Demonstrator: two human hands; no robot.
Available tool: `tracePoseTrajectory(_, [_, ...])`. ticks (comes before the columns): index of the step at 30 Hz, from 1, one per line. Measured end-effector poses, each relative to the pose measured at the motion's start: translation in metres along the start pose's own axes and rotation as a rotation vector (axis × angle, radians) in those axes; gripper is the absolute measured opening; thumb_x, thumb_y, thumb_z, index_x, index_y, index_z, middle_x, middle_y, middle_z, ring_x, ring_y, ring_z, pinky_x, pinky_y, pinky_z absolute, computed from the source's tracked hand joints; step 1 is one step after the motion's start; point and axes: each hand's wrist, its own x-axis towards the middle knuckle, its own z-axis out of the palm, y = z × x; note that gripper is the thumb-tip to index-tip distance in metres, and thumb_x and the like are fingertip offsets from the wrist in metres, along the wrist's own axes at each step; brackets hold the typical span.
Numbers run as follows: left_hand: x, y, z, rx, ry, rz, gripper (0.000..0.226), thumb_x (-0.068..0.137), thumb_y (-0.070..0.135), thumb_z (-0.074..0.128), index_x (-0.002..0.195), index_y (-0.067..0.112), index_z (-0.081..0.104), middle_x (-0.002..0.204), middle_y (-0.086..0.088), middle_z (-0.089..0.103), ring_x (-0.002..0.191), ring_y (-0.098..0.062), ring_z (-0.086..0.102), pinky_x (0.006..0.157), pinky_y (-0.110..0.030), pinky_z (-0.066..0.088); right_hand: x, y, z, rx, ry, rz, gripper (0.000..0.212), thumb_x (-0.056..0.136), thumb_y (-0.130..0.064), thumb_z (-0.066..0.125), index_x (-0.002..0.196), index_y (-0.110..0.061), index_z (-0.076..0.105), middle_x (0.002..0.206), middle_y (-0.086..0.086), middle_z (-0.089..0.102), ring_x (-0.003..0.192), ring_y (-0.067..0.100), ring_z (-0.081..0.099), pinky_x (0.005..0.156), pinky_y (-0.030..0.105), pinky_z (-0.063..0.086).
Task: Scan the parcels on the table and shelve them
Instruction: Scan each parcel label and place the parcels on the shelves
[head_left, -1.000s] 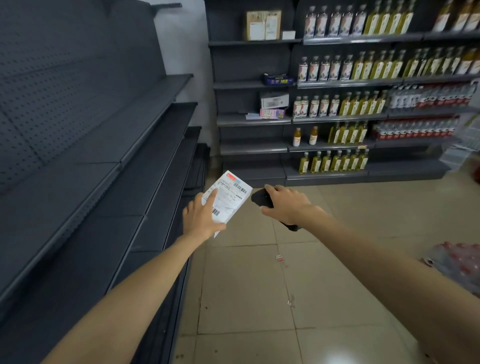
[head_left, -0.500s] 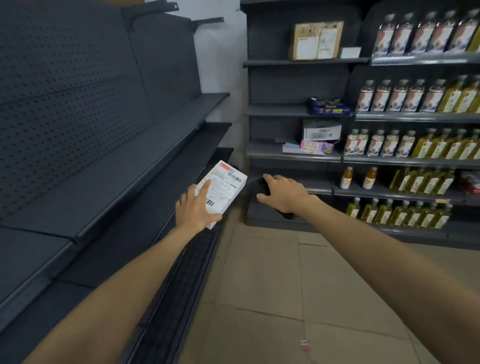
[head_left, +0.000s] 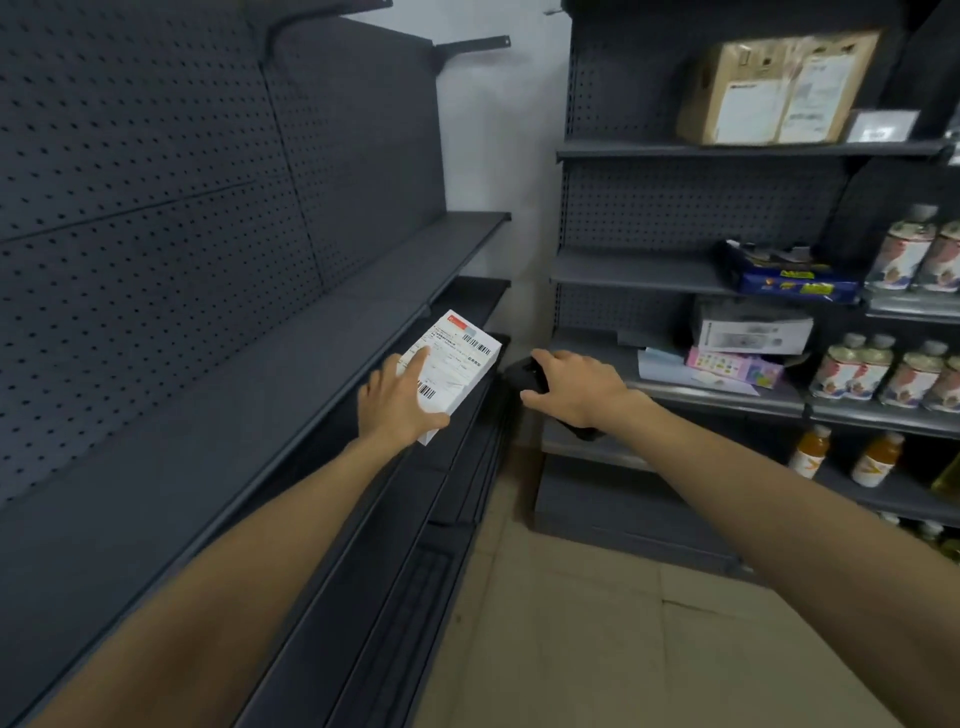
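Observation:
My left hand (head_left: 397, 400) holds a small white parcel (head_left: 457, 366) with a barcode label, tilted up in front of the dark shelving on the left. My right hand (head_left: 576, 387) grips a black handheld scanner (head_left: 524, 376), its head just right of the parcel. Ahead stands a dark shelf unit (head_left: 634, 275) that holds other parcels: a brown carton (head_left: 769, 88) on top, a blue pack (head_left: 789, 273), a grey-white box (head_left: 748, 330) and a pink box (head_left: 732, 366) lower down.
Bare dark shelves (head_left: 218, 415) run along my left, close to my left arm. Bottles (head_left: 878, 369) fill the shelves at the right. A white wall (head_left: 498, 156) shows between the units. Tiled floor (head_left: 597, 649) lies below.
I have walked closer to the far shelf unit, which now looms larger. Both hands keep their hold; the parcel and scanner stay side by side.

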Motion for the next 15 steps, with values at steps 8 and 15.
tracePoseTrajectory(8, [0.206, -0.012, 0.019, -0.05, 0.022, -0.04, 0.104, 0.072, 0.051, 0.077, 0.155, 0.033, 0.017, 0.15, -0.007, 0.03, 0.133, -0.031, 0.034, 0.108, -0.045, 0.028, 0.194, 0.035, -0.01, 0.017, 0.022, -0.004, 0.064, 0.092, -0.059, 0.049, 0.142, -0.019, 0.041, 0.132, 0.011, 0.055, 0.115, 0.037, 0.055, 0.086, 0.044, 0.046])
tracePoseTrajectory(15, [0.329, -0.021, 0.072, 0.001, 0.034, -0.126, 0.099, 0.078, 0.054, 0.072, 0.156, 0.034, 0.014, 0.152, -0.011, 0.022, 0.137, -0.03, 0.026, 0.109, -0.045, 0.025, 0.34, 0.073, 0.011, 0.047, -0.006, -0.024, 0.06, 0.092, -0.059, 0.05, 0.138, -0.019, 0.043, 0.129, 0.012, 0.058, 0.114, 0.036, 0.057, 0.085, 0.044, 0.046])
